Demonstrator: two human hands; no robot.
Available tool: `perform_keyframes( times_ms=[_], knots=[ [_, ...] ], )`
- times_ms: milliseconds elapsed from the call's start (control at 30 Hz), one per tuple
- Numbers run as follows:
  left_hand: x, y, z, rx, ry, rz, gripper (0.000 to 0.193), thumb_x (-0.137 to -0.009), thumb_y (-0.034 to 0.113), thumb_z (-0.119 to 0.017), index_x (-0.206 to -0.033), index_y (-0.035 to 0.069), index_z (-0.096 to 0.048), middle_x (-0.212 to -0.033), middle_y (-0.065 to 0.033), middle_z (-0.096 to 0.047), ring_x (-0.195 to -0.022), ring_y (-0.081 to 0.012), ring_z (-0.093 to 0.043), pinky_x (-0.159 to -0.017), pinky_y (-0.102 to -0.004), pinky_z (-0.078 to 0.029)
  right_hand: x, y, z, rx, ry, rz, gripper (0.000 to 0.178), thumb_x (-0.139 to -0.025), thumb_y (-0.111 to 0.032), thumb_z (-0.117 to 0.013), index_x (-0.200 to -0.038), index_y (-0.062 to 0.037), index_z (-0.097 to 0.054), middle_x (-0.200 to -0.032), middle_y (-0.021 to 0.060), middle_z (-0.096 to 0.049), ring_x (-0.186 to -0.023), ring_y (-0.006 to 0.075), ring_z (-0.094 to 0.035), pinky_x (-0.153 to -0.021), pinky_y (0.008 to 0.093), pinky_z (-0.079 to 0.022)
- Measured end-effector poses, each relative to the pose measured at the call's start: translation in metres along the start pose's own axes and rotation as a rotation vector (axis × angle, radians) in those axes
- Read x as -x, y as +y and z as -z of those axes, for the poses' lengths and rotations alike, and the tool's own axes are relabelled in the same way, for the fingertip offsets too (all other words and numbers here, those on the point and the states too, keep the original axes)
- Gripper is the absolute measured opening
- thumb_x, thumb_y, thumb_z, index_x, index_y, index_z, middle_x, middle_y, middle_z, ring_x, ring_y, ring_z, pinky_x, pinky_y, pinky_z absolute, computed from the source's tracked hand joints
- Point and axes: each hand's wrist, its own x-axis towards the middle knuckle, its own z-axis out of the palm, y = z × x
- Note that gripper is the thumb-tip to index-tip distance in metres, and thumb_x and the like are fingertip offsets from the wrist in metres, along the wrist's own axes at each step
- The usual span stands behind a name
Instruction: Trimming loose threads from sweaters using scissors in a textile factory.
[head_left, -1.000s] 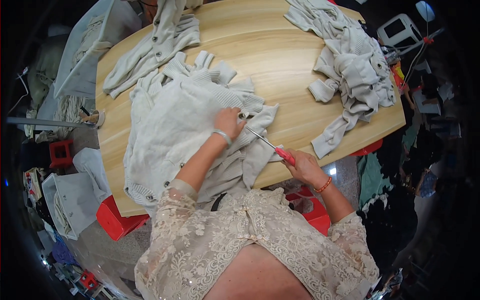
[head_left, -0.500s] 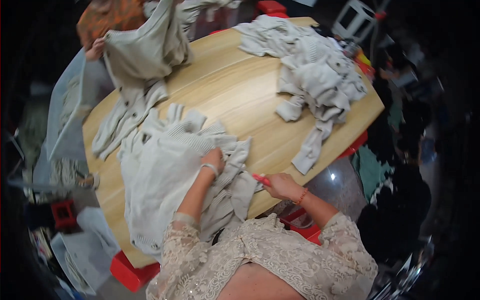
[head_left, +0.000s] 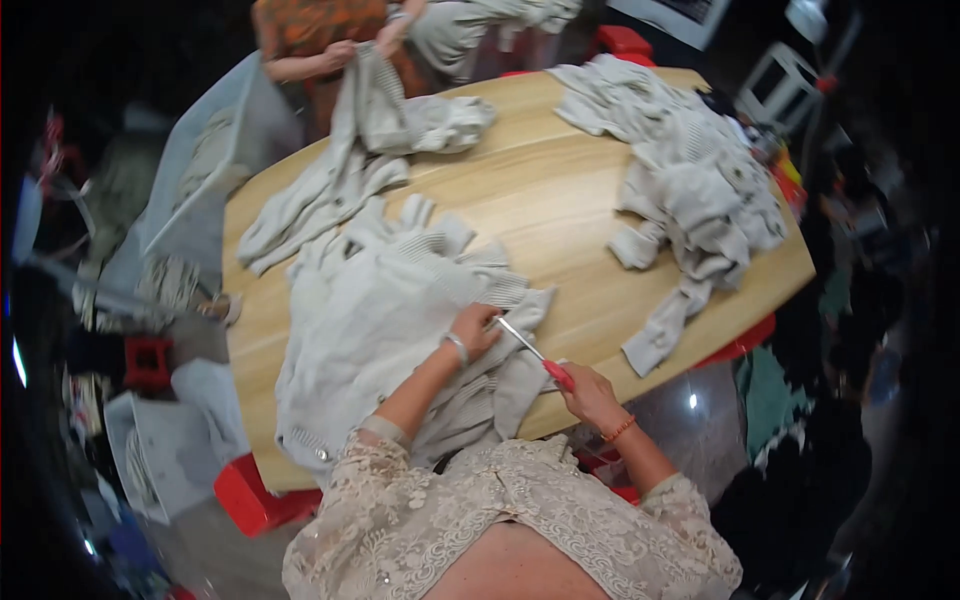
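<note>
A cream knitted cardigan with ribbed edges lies spread on the near left of the wooden table. My left hand rests over its right part with the fingers pinched; what they hold is too small to make out. In my right hand, closed around the red handle, is a slim metal tool whose kind I cannot tell. Its shaft slants up to the left, and its tip is at my left fingertips. Folds of ribbed knit lie under both the tool and my left wrist.
Across the table a person holds up another cream cardigan. More cream knitwear is heaped along the right side. Pale plastic bins stand left of the table, and a red stool sits at its near left corner.
The view has shifted, so the table appears farther right. My left fingers have come to the tool's tip, and its metal shaft now shows. The other person has lowered their cardigan.
</note>
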Motion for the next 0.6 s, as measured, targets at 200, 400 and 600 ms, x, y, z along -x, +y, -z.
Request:
perform_keyframes(
  times_ms=[200,400,600],
  knots=[
    [0.051,0.016,0.042,-0.024,0.073,-0.053,0.034,-0.074,0.017,-0.071,-0.104,0.006,-0.064,-0.095,-0.0133,-0.060,-0.090,-0.0304,-0.056,-0.082,-0.0376,-0.045,-0.014,-0.001,-0.025,0.134,0.168,0.185,0.042,-0.076,0.000,-0.060,-0.117,-0.0096,-0.055,-0.108,0.0151,-0.056,-0.106,0.0361,-0.053,-0.088,0.0453,-0.046],
    [0.115,0.013,0.107,0.144,0.168,0.209,0.024,-0.084,0.013,-0.068,-0.105,0.003,-0.064,-0.096,-0.0067,-0.064,-0.087,-0.0142,-0.061,-0.078,-0.0255,-0.049,-0.056,-0.043,-0.033,0.159,0.110,0.148,0.028,-0.082,-0.009,-0.059,-0.111,-0.0076,-0.056,-0.102,0.0175,-0.059,-0.087,0.0418,-0.060,-0.077,0.0512,-0.048],
    [0.142,-0.040,0.234,0.242,0.615,0.280,0.013,-0.088,0.006,-0.062,-0.100,0.002,-0.065,-0.093,-0.0025,-0.064,-0.082,-0.0085,-0.060,-0.073,-0.0226,-0.048,-0.087,-0.107,-0.042,0.122,0.126,0.245,0.025,-0.083,-0.009,-0.060,-0.108,-0.0071,-0.057,-0.100,0.0165,-0.062,-0.088,0.0391,-0.060,-0.073,0.0478,-0.050]
  ],
)
